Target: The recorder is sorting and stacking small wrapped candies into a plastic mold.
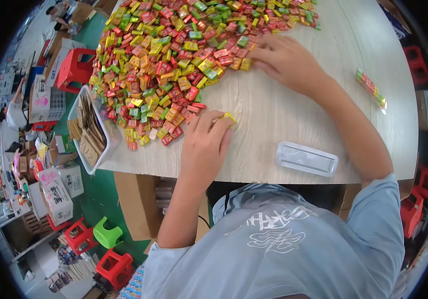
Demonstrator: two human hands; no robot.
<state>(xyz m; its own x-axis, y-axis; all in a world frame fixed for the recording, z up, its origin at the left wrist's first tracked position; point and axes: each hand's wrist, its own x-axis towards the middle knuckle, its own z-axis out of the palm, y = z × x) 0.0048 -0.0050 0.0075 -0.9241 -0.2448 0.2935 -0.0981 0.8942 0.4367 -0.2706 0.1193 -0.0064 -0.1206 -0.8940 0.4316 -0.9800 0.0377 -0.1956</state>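
A large heap of small wrapped candies (174,65) in red, yellow, orange and green covers the far left of the table. My left hand (205,142) is at the heap's near edge, fingers bent, with a yellow wrapped candy (230,117) at its fingertips. At the heap's right edge, my right hand (286,62) reaches in with its fingers apart, the tips next to yellow and red candies. A clear plastic tray (307,159) lies near the table's front edge. Farther right rests a slim multicoloured candy pack (372,90).
A white bin (105,132) holding folded brown paper stands against the table's left edge. Red stools (76,70) and a green stool (107,232) stand on the green floor. Cardboard boxes (136,205) sit below the table, and other people are in the far left background.
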